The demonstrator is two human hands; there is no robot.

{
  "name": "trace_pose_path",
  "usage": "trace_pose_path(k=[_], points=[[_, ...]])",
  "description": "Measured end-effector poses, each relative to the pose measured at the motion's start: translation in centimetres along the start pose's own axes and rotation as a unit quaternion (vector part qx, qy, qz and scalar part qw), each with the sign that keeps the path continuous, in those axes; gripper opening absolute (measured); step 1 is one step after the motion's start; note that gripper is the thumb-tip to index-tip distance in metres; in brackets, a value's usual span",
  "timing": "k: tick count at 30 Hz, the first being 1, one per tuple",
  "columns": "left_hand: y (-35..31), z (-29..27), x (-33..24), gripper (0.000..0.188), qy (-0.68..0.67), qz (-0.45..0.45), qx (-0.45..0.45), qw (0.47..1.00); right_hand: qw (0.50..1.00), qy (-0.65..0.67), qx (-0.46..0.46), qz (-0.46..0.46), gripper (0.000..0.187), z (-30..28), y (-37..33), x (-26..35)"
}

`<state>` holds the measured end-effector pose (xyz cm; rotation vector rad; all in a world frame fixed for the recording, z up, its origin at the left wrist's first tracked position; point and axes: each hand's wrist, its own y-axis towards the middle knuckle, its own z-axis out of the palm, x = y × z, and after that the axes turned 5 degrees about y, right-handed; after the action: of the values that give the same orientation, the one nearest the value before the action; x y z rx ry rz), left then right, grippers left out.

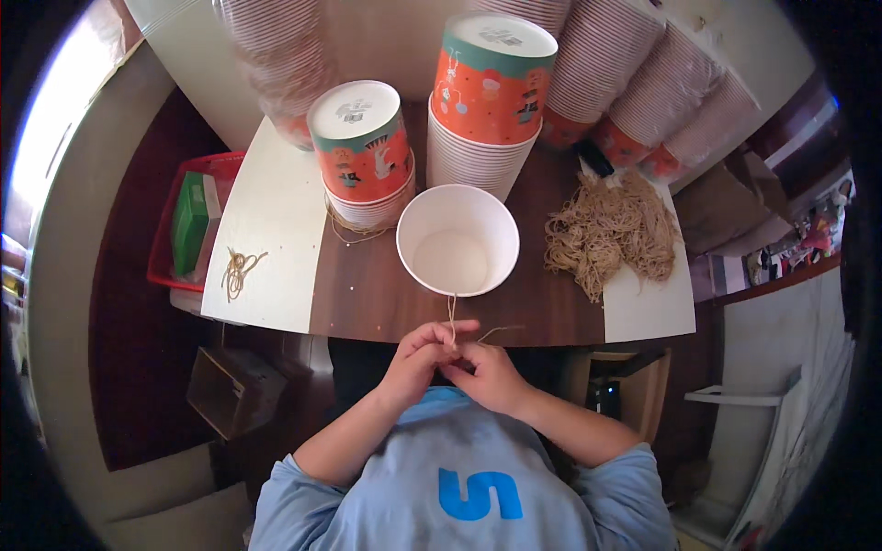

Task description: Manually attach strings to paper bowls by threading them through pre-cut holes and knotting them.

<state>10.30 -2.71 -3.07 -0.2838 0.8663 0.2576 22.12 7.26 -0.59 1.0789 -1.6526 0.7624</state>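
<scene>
Both hands pinch one thin cord [452, 317] at the table's near edge: left hand [418, 354] and right hand [487, 372] meet fingertip to fingertip, apparently knotting it. Dark wooden table [367, 294] carries, left to right, a red bin [170, 248], stacked patterned cups [363, 151], an open white cup [457, 241] whose rim the cord rises to, and a cord pile [611, 234].

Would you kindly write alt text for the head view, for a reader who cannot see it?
Seen from above, a person's left hand and right hand pinch a thin tan string that runs up into an open white paper cup on a brown table. Stacks of orange printed cups stand behind it, with a heap of tan strings to the right.
</scene>
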Motion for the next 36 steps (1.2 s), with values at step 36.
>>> trace_pose_path(k=[36], points=[[1.7,-1.2,-0.3,0.029,0.602,0.284,-0.127,0.735,0.992,0.082,0.015,0.090,0.011,-2.9,3.3,0.5]])
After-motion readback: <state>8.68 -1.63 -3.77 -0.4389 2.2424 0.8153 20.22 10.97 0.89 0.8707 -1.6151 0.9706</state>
